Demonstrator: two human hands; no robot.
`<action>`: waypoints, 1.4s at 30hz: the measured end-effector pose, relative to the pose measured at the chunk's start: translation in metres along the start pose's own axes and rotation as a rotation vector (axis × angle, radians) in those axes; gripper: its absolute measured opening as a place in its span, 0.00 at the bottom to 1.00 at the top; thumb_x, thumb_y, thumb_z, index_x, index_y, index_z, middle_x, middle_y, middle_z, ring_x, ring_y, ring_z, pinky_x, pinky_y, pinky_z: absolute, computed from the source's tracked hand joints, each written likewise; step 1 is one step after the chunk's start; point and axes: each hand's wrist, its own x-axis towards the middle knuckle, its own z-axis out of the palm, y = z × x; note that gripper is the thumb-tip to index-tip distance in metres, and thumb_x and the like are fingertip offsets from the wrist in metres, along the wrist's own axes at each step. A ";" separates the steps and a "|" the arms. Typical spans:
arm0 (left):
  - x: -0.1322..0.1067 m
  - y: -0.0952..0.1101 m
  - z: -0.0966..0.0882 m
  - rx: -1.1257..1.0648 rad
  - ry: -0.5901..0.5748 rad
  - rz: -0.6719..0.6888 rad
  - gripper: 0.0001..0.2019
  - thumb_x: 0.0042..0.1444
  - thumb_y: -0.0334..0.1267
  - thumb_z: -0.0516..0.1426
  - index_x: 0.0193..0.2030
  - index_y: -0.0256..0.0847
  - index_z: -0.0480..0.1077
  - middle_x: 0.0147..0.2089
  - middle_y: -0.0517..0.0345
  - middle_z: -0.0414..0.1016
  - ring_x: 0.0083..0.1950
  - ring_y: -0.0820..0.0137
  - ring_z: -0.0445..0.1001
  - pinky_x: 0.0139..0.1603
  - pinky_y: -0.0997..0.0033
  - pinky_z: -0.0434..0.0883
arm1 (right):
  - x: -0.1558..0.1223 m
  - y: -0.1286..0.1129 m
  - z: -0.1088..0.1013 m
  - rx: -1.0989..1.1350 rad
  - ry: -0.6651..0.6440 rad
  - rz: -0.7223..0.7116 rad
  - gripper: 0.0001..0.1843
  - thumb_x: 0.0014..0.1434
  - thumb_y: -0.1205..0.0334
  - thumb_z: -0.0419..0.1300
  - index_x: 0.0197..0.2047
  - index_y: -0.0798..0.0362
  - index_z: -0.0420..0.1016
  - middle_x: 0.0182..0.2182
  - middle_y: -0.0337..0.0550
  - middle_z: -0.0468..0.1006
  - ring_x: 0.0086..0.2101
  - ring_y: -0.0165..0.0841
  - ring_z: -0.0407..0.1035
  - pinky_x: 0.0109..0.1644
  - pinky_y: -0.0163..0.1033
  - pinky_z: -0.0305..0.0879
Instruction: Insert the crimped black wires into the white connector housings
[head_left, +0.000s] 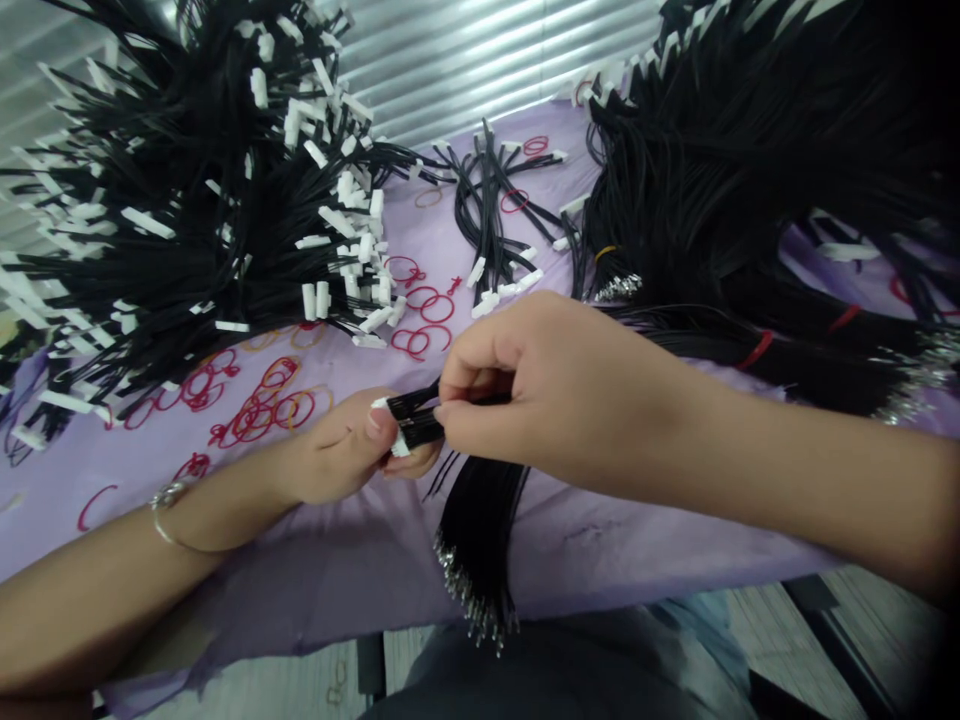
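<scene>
Left hand (346, 440) has its grip snug on small white plastic connectors (400, 445) with thin black wires (421, 429), over the purple-covered flat surface (637, 530). Right hand (551, 390) pinches those wires, I think; contact's half hidden. I'd keep the connectors steady, wires straight.

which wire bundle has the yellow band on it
The silver-tipped bundle just beyond the right hand; the banded bundles farther right wear red.

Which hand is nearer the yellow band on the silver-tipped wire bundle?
Right. The right hand is below and left of the yellow band in the picture; the left hand is farther off to the lower left, holding white connectors.
</scene>
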 end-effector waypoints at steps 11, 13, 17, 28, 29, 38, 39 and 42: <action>0.002 0.002 -0.002 0.026 -0.033 0.022 0.26 0.63 0.58 0.39 0.24 0.39 0.56 0.21 0.63 0.56 0.22 0.78 0.56 0.22 0.77 0.58 | 0.002 -0.002 0.000 -0.117 0.001 -0.041 0.11 0.48 0.72 0.60 0.16 0.60 0.69 0.14 0.31 0.61 0.19 0.19 0.53 0.23 0.32 0.45; 0.002 0.002 -0.002 0.032 -0.035 0.022 0.26 0.63 0.58 0.39 0.24 0.39 0.55 0.21 0.63 0.56 0.22 0.78 0.56 0.22 0.78 0.58 | 0.002 -0.002 0.000 -0.117 -0.010 -0.032 0.11 0.49 0.72 0.60 0.17 0.60 0.70 0.14 0.31 0.61 0.19 0.19 0.54 0.23 0.32 0.44; 0.001 0.002 -0.003 0.048 -0.028 0.021 0.26 0.63 0.58 0.39 0.24 0.39 0.56 0.21 0.63 0.57 0.21 0.78 0.56 0.21 0.78 0.58 | 0.003 -0.001 -0.002 -0.069 0.000 -0.041 0.10 0.50 0.71 0.60 0.18 0.60 0.73 0.15 0.30 0.62 0.20 0.18 0.54 0.24 0.31 0.44; 0.001 0.000 0.000 0.016 -0.020 0.012 0.24 0.65 0.55 0.39 0.25 0.40 0.55 0.20 0.63 0.55 0.20 0.76 0.55 0.21 0.74 0.57 | 0.000 -0.001 0.002 -0.099 -0.043 -0.047 0.10 0.52 0.71 0.58 0.21 0.60 0.74 0.16 0.33 0.66 0.20 0.19 0.55 0.25 0.32 0.47; 0.002 0.000 0.001 0.012 -0.014 0.011 0.25 0.66 0.55 0.39 0.24 0.40 0.54 0.20 0.63 0.55 0.20 0.77 0.55 0.21 0.74 0.56 | 0.000 -0.002 0.002 -0.105 -0.042 -0.047 0.10 0.53 0.72 0.58 0.21 0.61 0.74 0.16 0.33 0.67 0.20 0.19 0.55 0.25 0.32 0.47; 0.001 0.000 0.002 0.008 0.036 -0.009 0.27 0.65 0.56 0.38 0.23 0.39 0.54 0.20 0.62 0.55 0.21 0.77 0.54 0.21 0.74 0.54 | 0.003 -0.001 0.002 -0.095 -0.028 -0.035 0.11 0.54 0.72 0.58 0.21 0.61 0.73 0.16 0.33 0.66 0.20 0.20 0.55 0.26 0.32 0.47; 0.001 0.001 0.003 0.008 0.041 -0.010 0.27 0.65 0.56 0.38 0.23 0.39 0.54 0.20 0.62 0.55 0.21 0.77 0.54 0.22 0.74 0.54 | 0.003 0.000 0.002 -0.103 -0.029 -0.036 0.11 0.54 0.72 0.58 0.22 0.61 0.74 0.17 0.33 0.67 0.21 0.20 0.56 0.26 0.32 0.47; 0.003 0.000 0.003 -0.001 0.048 -0.010 0.27 0.64 0.58 0.38 0.22 0.40 0.52 0.19 0.63 0.54 0.20 0.77 0.53 0.21 0.73 0.54 | 0.003 0.000 0.000 -0.126 -0.042 -0.026 0.09 0.54 0.71 0.57 0.26 0.61 0.77 0.19 0.36 0.71 0.22 0.21 0.58 0.27 0.33 0.48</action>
